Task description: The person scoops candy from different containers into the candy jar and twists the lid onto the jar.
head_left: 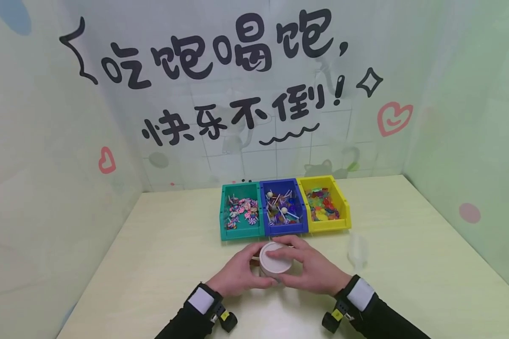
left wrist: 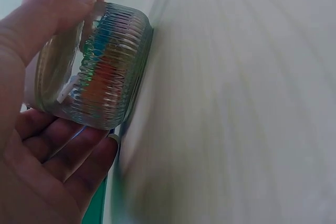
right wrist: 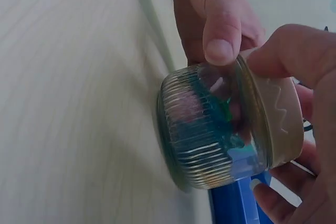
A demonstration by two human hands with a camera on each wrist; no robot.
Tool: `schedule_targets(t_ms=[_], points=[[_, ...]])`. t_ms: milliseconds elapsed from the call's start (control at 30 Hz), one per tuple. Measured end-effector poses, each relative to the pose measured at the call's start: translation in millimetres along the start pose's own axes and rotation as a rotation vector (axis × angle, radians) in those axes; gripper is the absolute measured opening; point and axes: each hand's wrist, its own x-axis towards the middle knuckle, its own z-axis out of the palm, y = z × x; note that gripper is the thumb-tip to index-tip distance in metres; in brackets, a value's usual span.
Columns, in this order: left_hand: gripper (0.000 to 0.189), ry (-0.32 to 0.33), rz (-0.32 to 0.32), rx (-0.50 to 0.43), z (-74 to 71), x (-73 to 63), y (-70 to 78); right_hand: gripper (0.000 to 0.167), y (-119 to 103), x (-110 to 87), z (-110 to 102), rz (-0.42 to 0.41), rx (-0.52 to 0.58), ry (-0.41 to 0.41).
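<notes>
A ribbed glass jar stands on the table, with coloured pieces inside it, blue, green and orange-red among them. On its mouth sits a round, pale pinkish-white lid. My left hand is curled round the jar from the left, its thumb against the glass in the right wrist view. From the other side my right hand grips the lid, with a finger lying across its top and the thumb at its near edge. Whether the lid sits fully level on the rim is hard to tell.
Behind the hands stand three joined bins: a green bin with swirled pink sweets, a blue bin with lollipops, and a yellow bin with bright wrapped sweets. A see-through item of unclear kind lies to the right. Printed curtains border the table.
</notes>
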Motion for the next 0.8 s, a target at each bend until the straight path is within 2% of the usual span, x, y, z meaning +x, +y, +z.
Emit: schedule_targets(t_ms=[167,300,400,500,667,800], points=[[0.085,-0.008,-0.029,0.000,-0.1,0.8,-0.2,0.049,-3,3.3,6,0.070,-0.012,0.074],[0.083,-0.008,-0.041,0.015,0.4,1.0,0.3,0.056,-7,6.0,14,0.126,-0.130,0.146],[0.082,-0.009,-0.039,0.021,0.5,0.9,0.4,0.060,-10,5.8,15,0.137,-0.202,0.165],[0.083,-0.013,-0.034,0.017,0.3,0.9,-0.1,0.061,-10,2.9,12,0.133,-0.169,0.131],[0.084,-0.011,-0.015,0.013,-0.6,0.5,-1.1,0.068,-7,-2.1,5,0.066,-0.014,0.032],[0.082,-0.003,-0.005,0.002,-0.3,0.3,-0.8,0.070,-5,-1.7,3,0.071,0.061,-0.024]])
